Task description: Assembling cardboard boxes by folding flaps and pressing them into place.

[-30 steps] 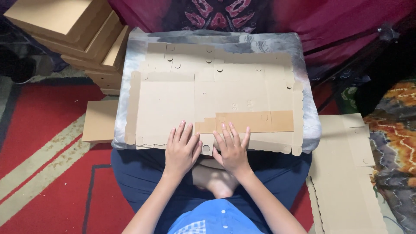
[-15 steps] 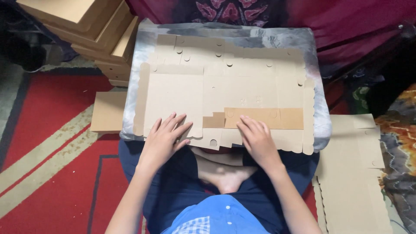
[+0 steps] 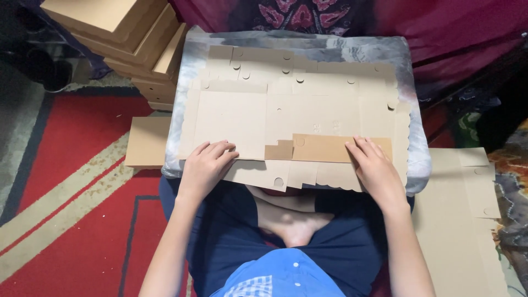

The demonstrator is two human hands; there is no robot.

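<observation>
A flat, die-cut cardboard box blank (image 3: 291, 110) with punched holes lies on a grey cushion (image 3: 415, 159) across my lap. Its near flap is folded up, showing a darker brown strip (image 3: 324, 147). My left hand (image 3: 206, 165) presses flat on the near left edge of the blank, fingers bent over the fold. At the right end of the brown strip my right hand (image 3: 374, 168) lies with its fingers spread on the flap. Neither hand lifts the cardboard.
Folded brown boxes (image 3: 121, 33) are stacked at the far left. A flat cardboard piece (image 3: 146, 142) sticks out under the cushion on the left. More flat blanks (image 3: 462, 220) lie on the floor at right. A red patterned rug (image 3: 71, 181) covers the floor.
Both hands have slid apart along the near edge, left hand leftwards, right hand rightwards. The folded brown strip stays down.
</observation>
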